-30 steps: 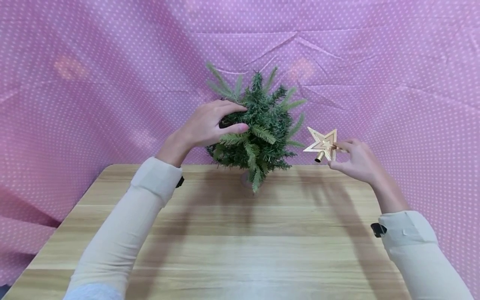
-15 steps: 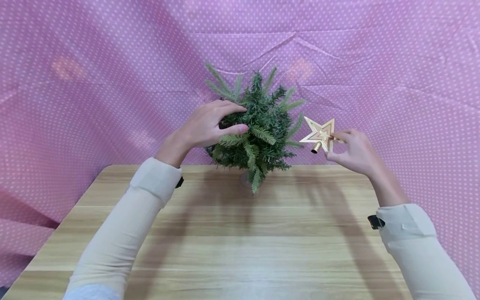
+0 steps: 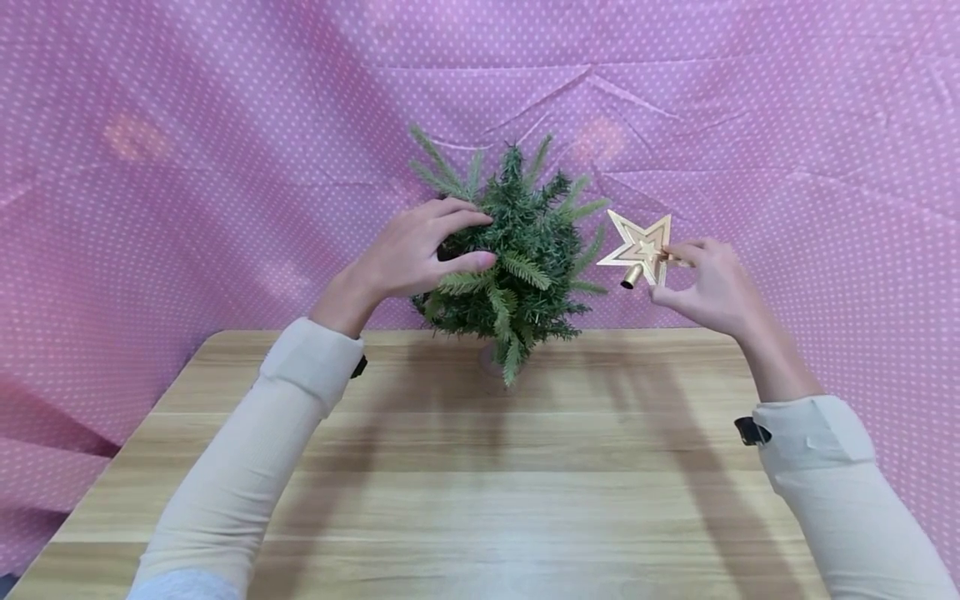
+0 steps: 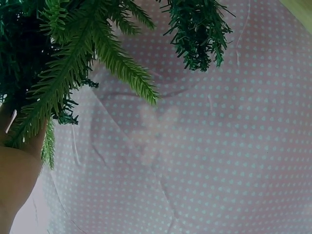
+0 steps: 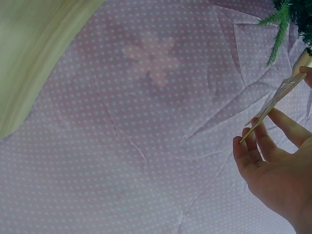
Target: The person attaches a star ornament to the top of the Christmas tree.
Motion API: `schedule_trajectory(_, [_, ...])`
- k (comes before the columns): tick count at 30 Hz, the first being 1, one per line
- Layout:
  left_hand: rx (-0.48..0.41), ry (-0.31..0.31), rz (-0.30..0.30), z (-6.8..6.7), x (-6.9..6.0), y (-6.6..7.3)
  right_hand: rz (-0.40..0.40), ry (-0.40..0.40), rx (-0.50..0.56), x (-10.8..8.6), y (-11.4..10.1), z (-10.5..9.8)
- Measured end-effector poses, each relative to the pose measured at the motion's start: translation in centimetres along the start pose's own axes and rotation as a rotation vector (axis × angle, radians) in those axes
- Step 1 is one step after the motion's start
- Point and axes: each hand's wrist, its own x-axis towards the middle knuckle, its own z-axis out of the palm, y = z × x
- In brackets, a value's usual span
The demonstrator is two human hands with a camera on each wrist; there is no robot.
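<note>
A small artificial Christmas tree point(image 3: 525, 258) stands at the far edge of the table, its base partly hidden by branches. My left hand point(image 3: 412, 246) grips it from the left, thumb in front and fingers curved among the needles. In the left wrist view, green sprigs point(image 4: 83, 48) cover most of that hand. Right of the tree, my right hand point(image 3: 712, 283) pinches a gold star tree topper point(image 3: 643, 248) by its right side. The star hangs in the air, apart from the branches, its short tube pointing down. Edge-on, the star point(image 5: 273, 105) appears thin in the right wrist view.
A wood-grain table point(image 3: 495, 500) spreads below both arms. Behind it hangs a pink polka-dot cloth point(image 3: 300, 108) with folds and creases, close to the tree and along both sides.
My right hand has risen with the star, from near the table's back edge to about the tree's mid-height in the head view. My left hand and the tree hold still.
</note>
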Motion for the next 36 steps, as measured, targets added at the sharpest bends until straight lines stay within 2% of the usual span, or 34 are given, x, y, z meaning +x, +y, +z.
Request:
schedule_trajectory(13, [0.001,0.004,0.018,0.1,0.0,-0.1,0.040,0.011,0.014,0.4,-1.2,-1.2])
schedule_trajectory(21, [-0.015,0.002,0.014,0.0,0.0,-0.2,-0.003,0.027,-0.013,1.1,-1.9,-2.1])
schedule_trajectory(36, [-0.019,-0.022,0.000,-0.3,0.1,-0.1,0.008,0.053,0.007,2.1,-3.1,-3.0])
